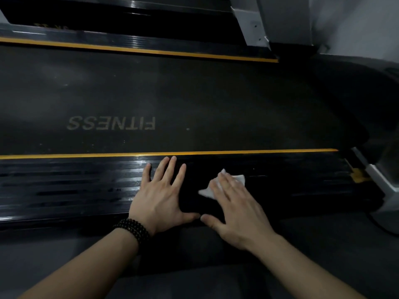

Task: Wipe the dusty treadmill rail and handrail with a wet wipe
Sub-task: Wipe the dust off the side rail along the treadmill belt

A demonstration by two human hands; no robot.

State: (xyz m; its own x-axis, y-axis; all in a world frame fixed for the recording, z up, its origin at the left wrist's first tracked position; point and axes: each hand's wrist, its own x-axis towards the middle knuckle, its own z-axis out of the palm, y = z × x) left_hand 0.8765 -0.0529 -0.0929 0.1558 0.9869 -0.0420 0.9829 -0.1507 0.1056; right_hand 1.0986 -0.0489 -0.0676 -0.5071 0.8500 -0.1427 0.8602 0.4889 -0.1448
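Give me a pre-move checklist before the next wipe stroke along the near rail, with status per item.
1. Wet wipe under the right hand, fingers flat on it: ok.
2. Wipe lies on the near side rail, not on the belt: ok.
3. Left hand rests flat on the rail beside the wipe, holding nothing: ok as a brace, but it blocks a stroke to the left.
4. Rail to the right of the wipe is free of objects up to the grey end cap: ok.
5. Wipe still damp or clean enough: cannot tell.
6. Handrail in view for the later step: not ok, only a grey upright shows.
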